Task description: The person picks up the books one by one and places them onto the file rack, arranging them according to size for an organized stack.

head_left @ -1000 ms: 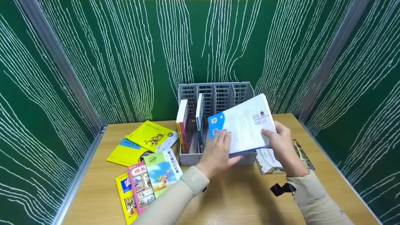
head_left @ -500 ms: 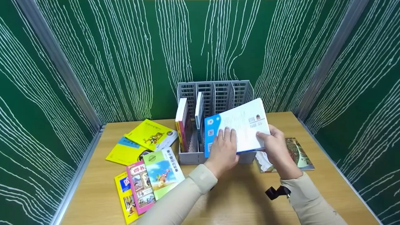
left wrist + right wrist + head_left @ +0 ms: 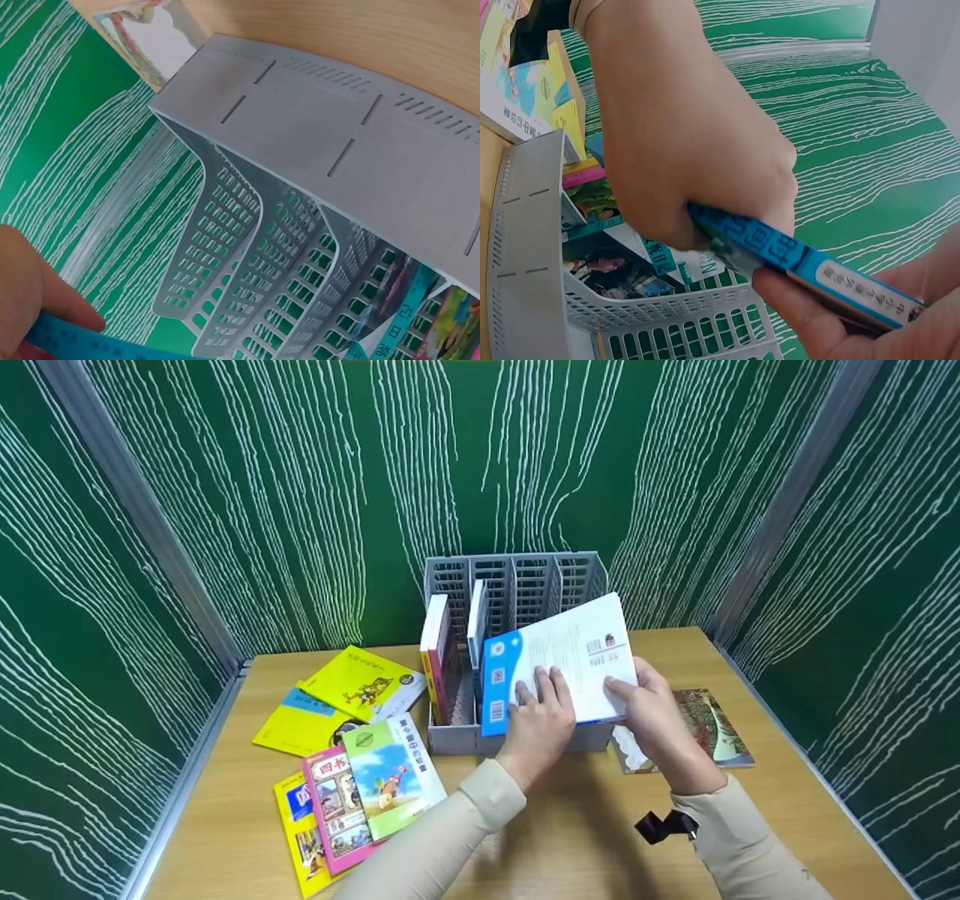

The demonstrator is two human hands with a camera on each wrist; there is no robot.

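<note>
A book with a white back cover and a blue strip (image 3: 574, 660) is held tilted in front of the grey file rack (image 3: 450, 741). My right hand (image 3: 656, 712) grips its right edge, thumb on the white cover. My left hand (image 3: 544, 727) holds the lower left part, fingers bent over the cover; its thumb is hidden in the head view. In the right wrist view the blue spine (image 3: 787, 259) runs between both hands. Books with red and yellow spines (image 3: 439, 660) stand in the rack's leftmost slot, and a thin book (image 3: 478, 622) in the second.
Yellow books (image 3: 360, 682), a pink comic book (image 3: 341, 802) and a green-and-blue book (image 3: 390, 780) lie overlapping at the left of the wooden table (image 3: 555, 847). A brown illustrated book (image 3: 716, 727) lies right of the rack. Green walls enclose the back and sides.
Both hands and the book have moved slightly left. My left hand's fingers have shifted from the book's lower left edge farther onto the cover, uncovering more of the blue strip.
</note>
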